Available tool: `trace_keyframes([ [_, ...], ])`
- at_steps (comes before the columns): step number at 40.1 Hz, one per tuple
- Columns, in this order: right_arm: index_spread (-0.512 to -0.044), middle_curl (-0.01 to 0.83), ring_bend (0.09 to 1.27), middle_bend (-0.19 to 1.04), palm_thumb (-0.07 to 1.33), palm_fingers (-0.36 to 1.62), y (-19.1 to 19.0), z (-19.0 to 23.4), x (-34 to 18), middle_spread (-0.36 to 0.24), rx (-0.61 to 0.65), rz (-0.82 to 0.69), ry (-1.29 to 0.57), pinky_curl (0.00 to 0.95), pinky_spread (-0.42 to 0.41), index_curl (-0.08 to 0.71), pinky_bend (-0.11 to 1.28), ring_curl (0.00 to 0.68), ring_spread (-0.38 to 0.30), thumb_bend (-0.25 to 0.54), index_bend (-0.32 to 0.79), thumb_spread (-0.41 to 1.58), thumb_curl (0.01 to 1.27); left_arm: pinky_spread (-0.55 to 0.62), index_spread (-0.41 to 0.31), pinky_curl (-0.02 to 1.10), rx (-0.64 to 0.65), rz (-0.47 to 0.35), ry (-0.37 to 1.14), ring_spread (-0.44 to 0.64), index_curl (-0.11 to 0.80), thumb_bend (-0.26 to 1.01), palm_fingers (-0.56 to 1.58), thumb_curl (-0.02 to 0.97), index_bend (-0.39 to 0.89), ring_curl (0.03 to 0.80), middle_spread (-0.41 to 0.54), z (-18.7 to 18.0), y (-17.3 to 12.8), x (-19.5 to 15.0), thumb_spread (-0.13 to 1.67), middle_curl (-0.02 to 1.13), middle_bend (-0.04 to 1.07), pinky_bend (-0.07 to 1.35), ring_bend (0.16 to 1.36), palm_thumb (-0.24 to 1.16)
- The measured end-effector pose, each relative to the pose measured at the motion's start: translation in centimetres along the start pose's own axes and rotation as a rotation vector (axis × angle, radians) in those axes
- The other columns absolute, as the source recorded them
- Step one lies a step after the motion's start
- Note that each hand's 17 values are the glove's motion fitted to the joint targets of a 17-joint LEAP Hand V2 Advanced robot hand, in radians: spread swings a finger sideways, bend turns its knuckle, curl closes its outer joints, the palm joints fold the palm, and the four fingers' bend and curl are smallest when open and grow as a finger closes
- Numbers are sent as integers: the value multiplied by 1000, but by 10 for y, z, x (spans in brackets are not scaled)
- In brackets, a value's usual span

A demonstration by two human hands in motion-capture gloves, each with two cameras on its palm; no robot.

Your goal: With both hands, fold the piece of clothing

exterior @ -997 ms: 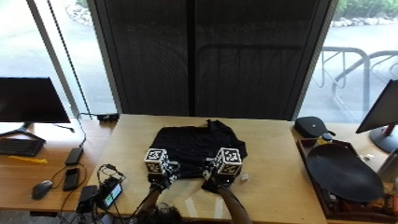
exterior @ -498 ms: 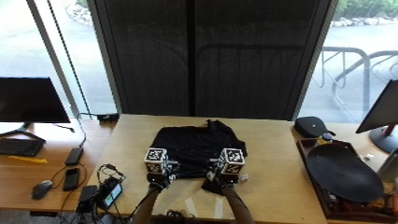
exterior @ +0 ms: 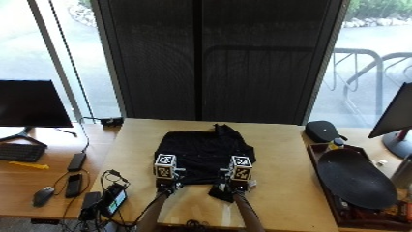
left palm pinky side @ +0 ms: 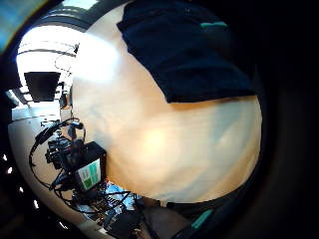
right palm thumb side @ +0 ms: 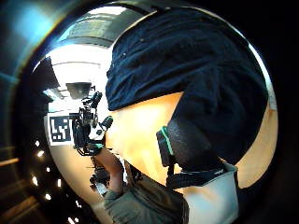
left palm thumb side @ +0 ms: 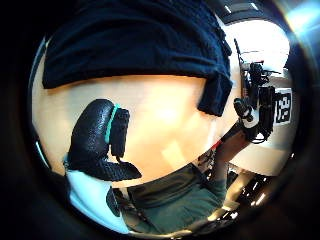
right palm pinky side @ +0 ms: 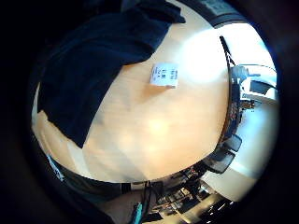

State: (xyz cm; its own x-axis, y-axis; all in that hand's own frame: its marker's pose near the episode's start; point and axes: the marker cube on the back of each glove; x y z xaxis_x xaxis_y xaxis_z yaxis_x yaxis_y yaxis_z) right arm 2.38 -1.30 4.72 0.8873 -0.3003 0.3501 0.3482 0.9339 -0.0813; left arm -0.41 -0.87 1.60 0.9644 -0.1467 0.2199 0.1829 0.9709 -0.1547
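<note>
A black garment (exterior: 203,147) lies spread flat on the wooden table (exterior: 283,159), with a small flap (exterior: 222,192) jutting from its near edge. Both gloved hands hover at that near edge. My left hand (exterior: 169,185) is over bare wood just short of the cloth; its thumb (left palm thumb side: 95,140) is stretched out and holds nothing. My right hand (exterior: 233,187) is over the flap, and its thumb (right palm thumb side: 187,144) is extended above the dark cloth (right palm thumb side: 187,70). The garment's straight hem (left palm pinky side: 209,94) shows close to the left palm.
A white tag (right palm pinky side: 164,74) lies on the table beside the garment. Cabled devices (exterior: 110,199) sit at the table's left near corner. A side desk holds a monitor (exterior: 32,104), keyboard (exterior: 19,152) and mouse (exterior: 43,195). A tray with a black oval object (exterior: 354,179) stands at right.
Both hands stay at the garment's near edge; the right one has shifted very slightly to the right. The garment has not visibly moved.
</note>
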Motion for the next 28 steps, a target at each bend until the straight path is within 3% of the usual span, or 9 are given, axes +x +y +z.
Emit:
trace_keyframes([
  [4,-350,246,302,187,493,-68,15,3,36,81,-140,415,304,357,257,203,771,242,183,8,93,1202,324,313,-71,296,-78,-3,-10,212,262,19,307,308,152,294,33,14,-10,-1,1180,382,249,528,606,420],
  [7,-339,251,297,184,532,-68,18,8,50,82,-193,508,377,358,254,199,774,243,185,11,100,1187,335,301,-75,299,-96,8,-16,199,272,18,317,314,156,294,25,23,-17,-2,1180,385,242,519,599,448],
  [10,-331,254,290,178,560,-62,17,14,55,83,-217,503,360,358,244,200,772,244,187,7,114,1178,342,283,-83,301,-88,5,-20,183,287,16,344,321,171,295,13,30,-24,-4,1183,386,226,509,591,473],
  [15,-318,263,288,189,620,25,6,24,58,68,-184,336,169,347,224,230,724,250,172,9,180,1163,349,267,-99,303,-69,6,12,161,313,10,376,323,186,295,-2,34,-24,-5,1204,388,205,482,571,504],
  [17,-321,266,304,186,629,101,7,22,67,53,-159,405,221,332,220,254,682,253,152,1,229,1157,347,259,-109,304,-33,7,5,153,330,4,396,320,212,293,-5,33,-26,-4,1221,386,186,476,550,504],
  [20,-326,270,304,181,644,171,8,16,74,38,-106,476,332,313,209,277,618,251,109,-3,269,1166,343,242,-121,305,61,9,-30,118,348,0,438,318,221,291,-26,31,-31,-4,1241,383,180,463,531,514],
  [25,-327,275,396,173,726,433,-4,21,58,-13,-5,269,281,291,145,319,530,284,1,29,337,1215,346,170,-157,298,291,11,-95,9,371,-3,622,315,221,296,-107,23,-44,-4,1265,392,208,419,540,527],
  [26,-328,268,342,153,707,332,-3,19,59,-9,13,289,324,287,149,312,527,261,13,12,316,1208,340,180,-152,298,343,14,-116,25,366,-9,556,313,194,288,-97,21,-47,-5,1263,383,180,421,524,522],
  [28,-324,279,413,172,763,541,3,13,64,-42,37,364,443,291,112,339,516,297,-45,39,350,1229,347,128,-175,298,446,12,-186,-44,387,3,713,318,235,302,-138,15,-56,-9,1267,402,220,388,537,552],
])
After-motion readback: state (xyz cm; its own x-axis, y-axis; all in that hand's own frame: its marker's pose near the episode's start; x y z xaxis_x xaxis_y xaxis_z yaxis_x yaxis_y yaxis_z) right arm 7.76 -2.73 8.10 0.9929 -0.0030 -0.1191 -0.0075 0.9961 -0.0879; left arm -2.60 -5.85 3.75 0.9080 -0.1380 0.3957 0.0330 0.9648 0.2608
